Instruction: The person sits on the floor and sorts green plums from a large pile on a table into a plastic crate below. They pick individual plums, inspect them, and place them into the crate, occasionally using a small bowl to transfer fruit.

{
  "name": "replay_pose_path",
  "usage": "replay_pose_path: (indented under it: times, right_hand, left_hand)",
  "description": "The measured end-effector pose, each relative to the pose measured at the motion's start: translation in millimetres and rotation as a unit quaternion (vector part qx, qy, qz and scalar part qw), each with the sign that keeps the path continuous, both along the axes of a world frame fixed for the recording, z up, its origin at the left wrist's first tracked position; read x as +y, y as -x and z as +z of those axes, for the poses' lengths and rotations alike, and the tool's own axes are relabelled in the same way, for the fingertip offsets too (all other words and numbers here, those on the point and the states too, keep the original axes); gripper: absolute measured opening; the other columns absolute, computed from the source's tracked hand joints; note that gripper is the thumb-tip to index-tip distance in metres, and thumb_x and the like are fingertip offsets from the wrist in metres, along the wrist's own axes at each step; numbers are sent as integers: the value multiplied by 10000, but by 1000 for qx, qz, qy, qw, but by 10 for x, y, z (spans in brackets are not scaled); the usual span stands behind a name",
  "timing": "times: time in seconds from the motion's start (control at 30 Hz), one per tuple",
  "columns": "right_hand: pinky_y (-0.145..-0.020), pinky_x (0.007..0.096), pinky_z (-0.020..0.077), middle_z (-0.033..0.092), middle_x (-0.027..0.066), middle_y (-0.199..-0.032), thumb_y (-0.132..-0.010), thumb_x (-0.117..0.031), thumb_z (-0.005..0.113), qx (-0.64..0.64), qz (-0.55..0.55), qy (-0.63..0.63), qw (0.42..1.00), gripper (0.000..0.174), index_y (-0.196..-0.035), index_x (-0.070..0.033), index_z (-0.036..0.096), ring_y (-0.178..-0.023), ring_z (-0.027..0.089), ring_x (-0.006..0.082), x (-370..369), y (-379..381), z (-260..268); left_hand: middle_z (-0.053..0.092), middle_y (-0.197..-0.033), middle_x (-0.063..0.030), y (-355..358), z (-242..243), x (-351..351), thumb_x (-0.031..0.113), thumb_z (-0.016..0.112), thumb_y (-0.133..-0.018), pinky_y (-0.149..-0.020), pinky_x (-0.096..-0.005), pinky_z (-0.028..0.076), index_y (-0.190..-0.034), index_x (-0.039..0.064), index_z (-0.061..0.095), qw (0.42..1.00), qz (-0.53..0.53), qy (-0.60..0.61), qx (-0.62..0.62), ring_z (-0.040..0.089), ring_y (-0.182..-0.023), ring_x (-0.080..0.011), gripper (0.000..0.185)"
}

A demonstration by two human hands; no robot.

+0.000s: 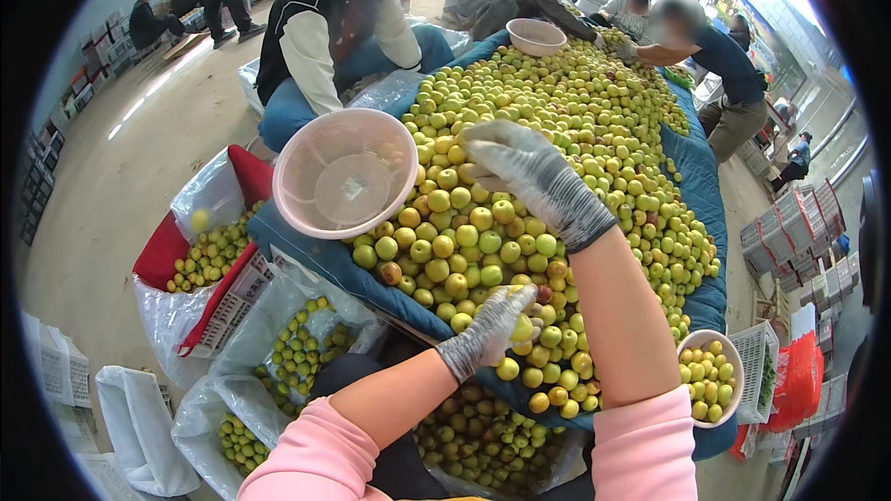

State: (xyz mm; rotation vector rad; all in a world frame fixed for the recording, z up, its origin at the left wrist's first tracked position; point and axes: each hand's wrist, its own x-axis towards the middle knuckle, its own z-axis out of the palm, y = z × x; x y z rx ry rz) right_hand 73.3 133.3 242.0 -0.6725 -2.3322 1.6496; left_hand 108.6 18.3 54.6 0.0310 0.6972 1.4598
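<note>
A large heap of yellow-green jujube-like fruits (480,223) lies on a table spread with a blue quilted cloth (706,299). My left hand (491,330), in a grey and white knit glove, is low at the heap's near edge with its fingers closed around a yellow-green fruit (522,328). Farther up, my right hand (518,156), in a similar glove, reaches over the heap with bent fingers; its palm side is hidden and it is slightly blurred. Left of it stands a pink plastic colander (346,174) with almost nothing in it.
Plastic-lined crates with fruit stand at the left, one with a red lining (160,250). Beneath my arms is a lined container of darker fruit (480,431). A bowl of fruit (706,379) sits at the right corner. Other people (334,35) work around the table.
</note>
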Motion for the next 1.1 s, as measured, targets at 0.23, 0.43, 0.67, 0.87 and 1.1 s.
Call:
replay_pose_path:
  times: [0.23, 0.43, 0.67, 0.87, 1.1]
  right_hand:
    - [-1017, 385, 484, 635, 119, -1250, -892, -182, 629, -242, -34, -424, 872, 370, -1261, -156, 612, -1131, 625, 305, 645, -202, -1291]
    - [-939, 423, 507, 599, 166, -1204, -886, -282, 688, -274, -76, -446, 849, 423, -1242, -75, 591, -1093, 622, 318, 573, -279, -1527]
    - [-993, 397, 483, 664, 187, -1178, -937, -339, 582, -70, 15, -30, 997, 383, -1175, -47, 656, -1107, 630, 330, 623, -369, -1423]
    - [-1031, 421, 460, 535, 174, -1334, -901, -293, 610, -236, 11, -385, 892, 447, -1313, -124, 566, -1195, 567, 345, 544, -63, -1578]
    - [-1019, 421, 468, 546, 199, -1259, -815, -246, 737, -219, 58, -333, 915, 566, -1319, -133, 504, -1150, 583, 369, 579, 23, -1550]
  left_hand:
    - [621, -972, -76, 243, 156, -8, 195, 728, -890, -771, -339, 583, -1120, 50, 562, 988, 115, -22, 101, 655, -884, -197, 319]
    - [617, -959, -13, 658, 96, -39, 387, 714, -898, -725, -294, 576, -1062, 132, 594, 978, 193, 42, 62, 635, -872, -151, 326]
    - [576, -1218, -44, 834, 150, -80, 449, 682, -899, -788, -296, 560, -1244, 180, 580, 988, 150, -40, 13, 612, -1072, -219, 449]
    - [583, -1218, -69, 881, 30, 6, 425, 702, -881, -804, -312, 561, -1239, 185, 583, 986, 164, -12, 3, 596, -1111, -250, 447]
    - [624, -1115, -80, 913, 56, 36, 388, 703, -887, -749, -306, 585, -1179, 165, 600, 977, 208, 42, -10, 631, -993, -221, 381]
